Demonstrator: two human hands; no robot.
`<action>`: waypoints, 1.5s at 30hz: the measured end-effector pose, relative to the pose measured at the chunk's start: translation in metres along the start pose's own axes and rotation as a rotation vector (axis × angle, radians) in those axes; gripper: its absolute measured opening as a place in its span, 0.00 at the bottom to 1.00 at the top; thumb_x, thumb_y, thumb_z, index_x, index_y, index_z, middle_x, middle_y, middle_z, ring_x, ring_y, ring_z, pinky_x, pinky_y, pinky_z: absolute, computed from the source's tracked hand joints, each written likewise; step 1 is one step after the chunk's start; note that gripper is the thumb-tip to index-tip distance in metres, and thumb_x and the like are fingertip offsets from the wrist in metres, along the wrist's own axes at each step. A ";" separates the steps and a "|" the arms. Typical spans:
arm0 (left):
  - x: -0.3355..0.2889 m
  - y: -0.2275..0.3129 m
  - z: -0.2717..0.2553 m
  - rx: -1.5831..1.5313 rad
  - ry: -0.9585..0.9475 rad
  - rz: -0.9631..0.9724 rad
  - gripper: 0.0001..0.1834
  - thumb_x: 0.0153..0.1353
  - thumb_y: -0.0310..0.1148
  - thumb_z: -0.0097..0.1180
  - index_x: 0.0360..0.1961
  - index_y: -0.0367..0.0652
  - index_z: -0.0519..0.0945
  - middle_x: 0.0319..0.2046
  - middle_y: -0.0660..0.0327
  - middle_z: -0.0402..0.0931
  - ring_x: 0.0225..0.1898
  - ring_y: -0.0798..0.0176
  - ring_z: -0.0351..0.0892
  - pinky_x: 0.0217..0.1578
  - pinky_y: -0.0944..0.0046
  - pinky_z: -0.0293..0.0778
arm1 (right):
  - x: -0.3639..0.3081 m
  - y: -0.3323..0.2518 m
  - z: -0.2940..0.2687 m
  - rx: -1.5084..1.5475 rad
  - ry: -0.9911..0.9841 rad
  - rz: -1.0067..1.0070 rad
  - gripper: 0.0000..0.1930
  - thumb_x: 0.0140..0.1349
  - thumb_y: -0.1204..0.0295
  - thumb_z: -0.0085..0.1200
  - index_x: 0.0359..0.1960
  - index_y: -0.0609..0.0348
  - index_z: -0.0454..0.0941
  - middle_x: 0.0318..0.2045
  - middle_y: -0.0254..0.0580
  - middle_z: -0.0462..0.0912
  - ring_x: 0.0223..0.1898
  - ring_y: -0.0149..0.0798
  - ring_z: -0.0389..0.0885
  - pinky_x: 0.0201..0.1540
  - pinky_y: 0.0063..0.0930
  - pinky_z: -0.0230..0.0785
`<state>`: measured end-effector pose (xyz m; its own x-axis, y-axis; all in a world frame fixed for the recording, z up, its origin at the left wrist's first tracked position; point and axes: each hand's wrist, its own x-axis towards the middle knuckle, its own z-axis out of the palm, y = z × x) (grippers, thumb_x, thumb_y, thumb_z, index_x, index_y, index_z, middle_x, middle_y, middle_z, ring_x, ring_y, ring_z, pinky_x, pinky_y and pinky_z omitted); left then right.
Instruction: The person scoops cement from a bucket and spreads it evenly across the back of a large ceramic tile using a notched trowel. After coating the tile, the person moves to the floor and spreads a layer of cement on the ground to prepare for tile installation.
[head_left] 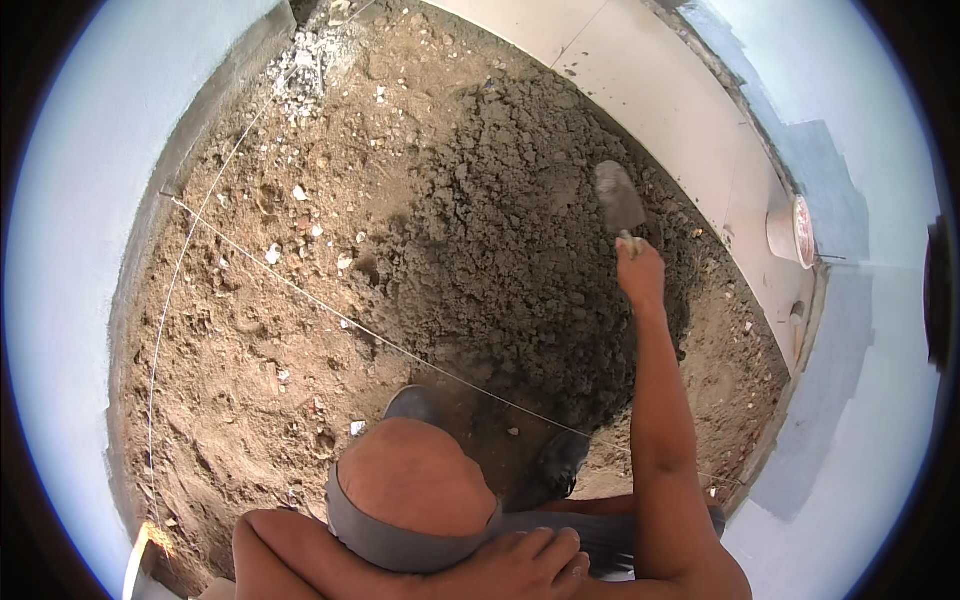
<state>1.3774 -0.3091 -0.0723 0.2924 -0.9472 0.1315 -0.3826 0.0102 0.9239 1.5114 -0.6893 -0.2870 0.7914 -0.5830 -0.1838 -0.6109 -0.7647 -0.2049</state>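
My right hand (pixel 640 272) is closed round the handle of a trowel (pixel 618 197), with my arm stretched forward. The trowel's grey, mortar-smeared blade lies over the right side of a broad bed of damp grey mortar (pixel 500 200), close to the pale tiles. My left forearm lies across in front of my bent knee (pixel 410 475). At the lower edge my left hand (pixel 530 562) rests with its fingers curled in, and no object shows in it. Its fingertips are partly hidden.
Pale floor tiles (pixel 690 150) border the mortar on the right, with a white bucket (pixel 790 232) on them. Thin strings (pixel 350 323) cross the sandy, rubble-strewn ground (pixel 240 310). A dark shoe (pixel 410 402) stands at the mortar's near edge. Pale blue walls (pixel 90 250) rise on both sides.
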 end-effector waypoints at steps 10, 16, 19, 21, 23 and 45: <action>-0.003 0.008 0.000 0.176 0.060 0.003 0.26 0.54 0.36 0.50 0.53 0.34 0.73 0.53 0.45 0.70 0.48 0.48 0.72 0.47 0.57 0.74 | -0.079 -0.075 0.013 0.168 -0.266 -0.291 0.28 0.67 0.53 0.53 0.56 0.66 0.76 0.43 0.60 0.83 0.46 0.56 0.83 0.47 0.45 0.76; 0.004 0.017 -0.016 0.337 -0.039 -0.034 0.21 0.54 0.34 0.51 0.49 0.37 0.77 0.50 0.50 0.73 0.46 0.54 0.74 0.44 0.61 0.74 | -0.089 -0.102 0.000 -0.009 -0.077 -0.306 0.22 0.70 0.55 0.49 0.54 0.60 0.75 0.38 0.56 0.83 0.42 0.55 0.83 0.42 0.49 0.74; 0.005 0.018 -0.013 0.335 0.013 -0.077 0.20 0.53 0.34 0.52 0.47 0.38 0.78 0.47 0.53 0.73 0.44 0.56 0.74 0.42 0.62 0.73 | -0.075 -0.082 -0.009 0.256 -0.215 -0.127 0.20 0.72 0.55 0.45 0.51 0.60 0.73 0.26 0.46 0.78 0.27 0.41 0.81 0.30 0.39 0.75; 0.003 0.013 -0.008 0.280 0.084 -0.061 0.18 0.53 0.34 0.52 0.45 0.39 0.78 0.44 0.55 0.73 0.43 0.57 0.73 0.39 0.63 0.72 | -0.085 -0.084 -0.017 0.745 -0.544 0.208 0.20 0.73 0.53 0.42 0.48 0.60 0.70 0.20 0.39 0.73 0.15 0.31 0.72 0.17 0.31 0.68; 0.004 0.013 -0.008 0.282 0.054 -0.073 0.15 0.53 0.34 0.53 0.41 0.41 0.78 0.41 0.57 0.73 0.41 0.60 0.72 0.37 0.65 0.71 | -0.104 -0.084 -0.011 0.994 -0.795 0.392 0.21 0.73 0.52 0.42 0.47 0.59 0.69 0.20 0.39 0.73 0.14 0.32 0.71 0.15 0.31 0.67; 0.000 0.014 0.005 0.051 -0.153 -0.063 0.30 0.57 0.37 0.50 0.61 0.35 0.69 0.59 0.40 0.65 0.55 0.40 0.69 0.57 0.48 0.70 | -0.056 -0.115 -0.016 -0.299 -0.325 -0.688 0.20 0.71 0.53 0.44 0.44 0.61 0.72 0.31 0.54 0.82 0.33 0.54 0.85 0.35 0.47 0.78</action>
<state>1.3674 -0.3109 -0.0611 0.1819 -0.9832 0.0141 -0.4131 -0.0634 0.9085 1.5379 -0.5731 -0.2376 0.9135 0.1174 -0.3894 0.0775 -0.9901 -0.1167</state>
